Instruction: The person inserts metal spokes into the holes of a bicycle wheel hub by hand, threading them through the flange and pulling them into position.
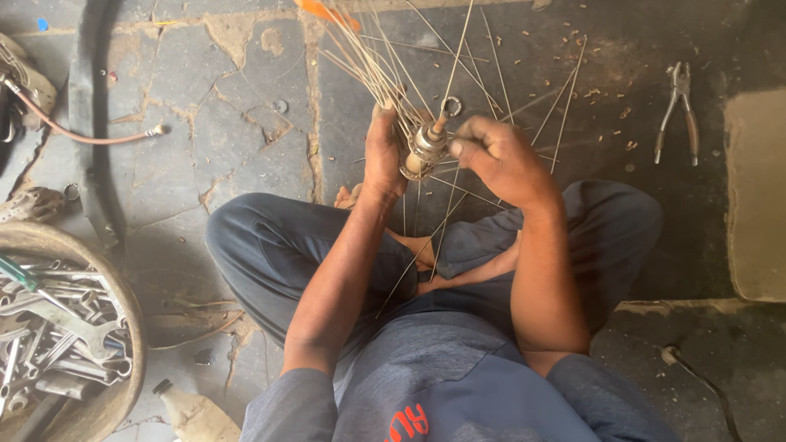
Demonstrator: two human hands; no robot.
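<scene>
Over the crossed legs, a small metal wheel hub [425,147] is held up, thin steel spokes [385,69] fanning loosely from it. It's gripped by the left hand [383,155], fingers curled tight, while one spoke is pinched by the right hand [499,155]. Pliers [678,110] are left lying nearby.

A repair workshop: cracked stone floor [229,123], pliers [677,110], tub of spanners [57,327]

Packaging: one item. Plastic bottle [195,416], pale yellowish-tan with dark cap, lying tilted on the stone floor at bottom edge, just right of the round tool basin [131,327]. Label possibly absent; view poor. Signs, screens: none.
</scene>
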